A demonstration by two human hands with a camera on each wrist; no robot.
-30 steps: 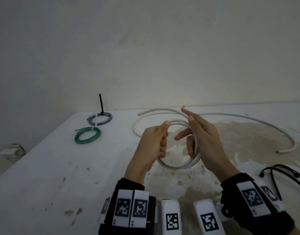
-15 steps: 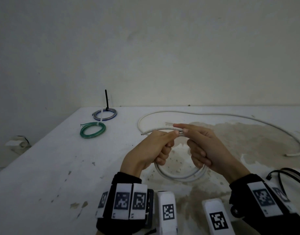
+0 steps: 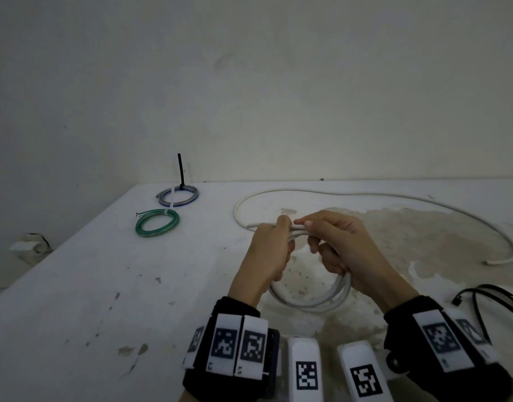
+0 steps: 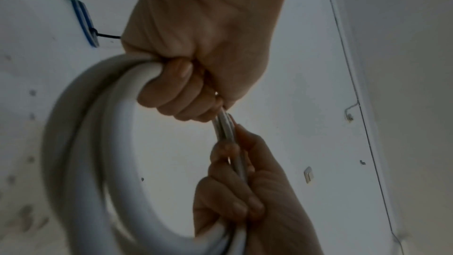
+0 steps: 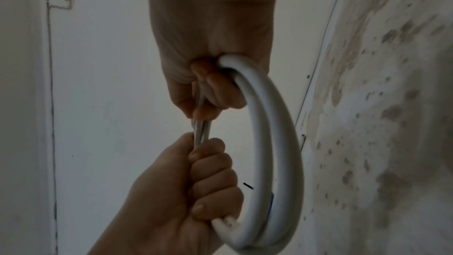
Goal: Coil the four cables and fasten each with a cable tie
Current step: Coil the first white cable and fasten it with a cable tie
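Both hands hold a white cable coil [image 3: 316, 301] above the table. My left hand [image 3: 271, 250] grips the coil's left and top part, fingers curled round the strands [image 4: 171, 88]. My right hand [image 3: 340, 245] grips the right side and pinches the strands at the top [image 5: 210, 88]. The loops [image 4: 81, 143] hang below both hands [image 5: 272, 143]. The uncoiled rest of the white cable [image 3: 394, 198] runs in a wide arc across the table to its free end at the right. A green coil [image 3: 156, 224] and a blue-grey coil [image 3: 177, 195], each tied, lie at the far left.
Black cable ties [image 3: 493, 303] lie at the right near the table's front edge. A black tie tail [image 3: 180, 172] stands up from the blue-grey coil. The white table [image 3: 75, 300] is stained brown on its right half and meets a wall behind.
My right hand has gone from straight fingers above the coil to curling round it and pinching the top. Both hands drew closer together. The loose cable arc has shifted on the table.
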